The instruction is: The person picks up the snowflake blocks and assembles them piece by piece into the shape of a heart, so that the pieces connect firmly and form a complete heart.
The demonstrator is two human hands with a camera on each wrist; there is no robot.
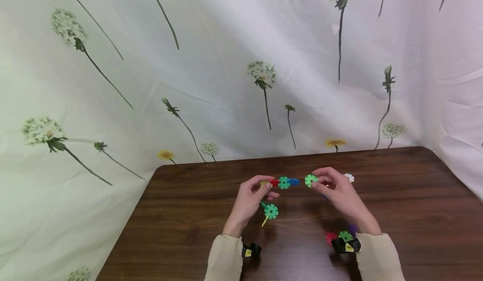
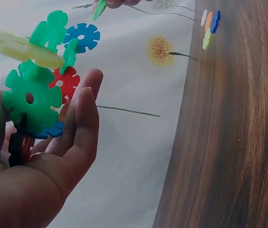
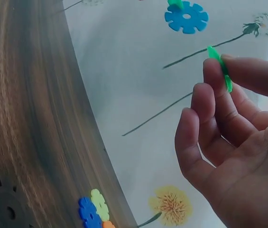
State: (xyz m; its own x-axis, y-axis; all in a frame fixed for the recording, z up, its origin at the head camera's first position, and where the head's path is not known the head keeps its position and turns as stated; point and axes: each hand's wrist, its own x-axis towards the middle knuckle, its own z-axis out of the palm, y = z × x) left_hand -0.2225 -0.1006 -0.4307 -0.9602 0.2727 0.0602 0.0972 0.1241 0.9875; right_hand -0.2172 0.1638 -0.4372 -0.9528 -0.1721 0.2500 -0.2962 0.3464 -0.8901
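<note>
My left hand grips a joined assembly of notched plastic discs. From it a red disc, a green disc and a blue disc stretch rightward in a row. Another green disc with a yellow disc hangs below that hand. In the left wrist view a large green disc and a black piece show near the palm. Between thumb and index finger, my right hand pinches a single light green disc. A small gap separates it from the blue disc.
On the brown wooden table, a red disc, a green disc and a purple disc lie near the right wrist. A white disc is farther back, with a dark blue disc nearby. A flower-printed curtain hangs behind.
</note>
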